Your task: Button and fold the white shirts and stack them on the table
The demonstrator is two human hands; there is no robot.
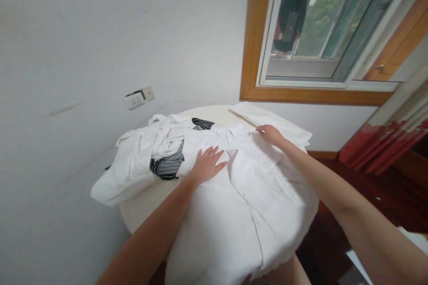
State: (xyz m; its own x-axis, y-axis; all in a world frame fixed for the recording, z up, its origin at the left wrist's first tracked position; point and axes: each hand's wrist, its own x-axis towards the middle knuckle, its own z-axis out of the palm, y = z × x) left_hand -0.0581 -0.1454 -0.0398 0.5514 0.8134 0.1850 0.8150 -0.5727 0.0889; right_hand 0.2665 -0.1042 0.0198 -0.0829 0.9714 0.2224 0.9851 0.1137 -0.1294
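Note:
A white collared shirt (217, 213) lies spread over a round table, its front opening running down the middle and its lower part hanging over the near edge. My left hand (207, 164) rests flat on the shirt's left front, fingers spread, just below the collar. At the shirt's right shoulder, near the far side of the table, my right hand (270, 134) has its fingers closed on the fabric. Just beyond that hand lies a folded white garment (274, 120). Left of the shirt is a heap of white clothes (133, 160) with a black-and-grey striped cloth (169, 164) among them.
The cream round table (143, 209) stands against a white wall with a socket (134, 100). A wood-framed window (317, 95) is at the upper right, beside a red and cream curtain (371, 142). Dark wooden floor (361, 187) shows at the right.

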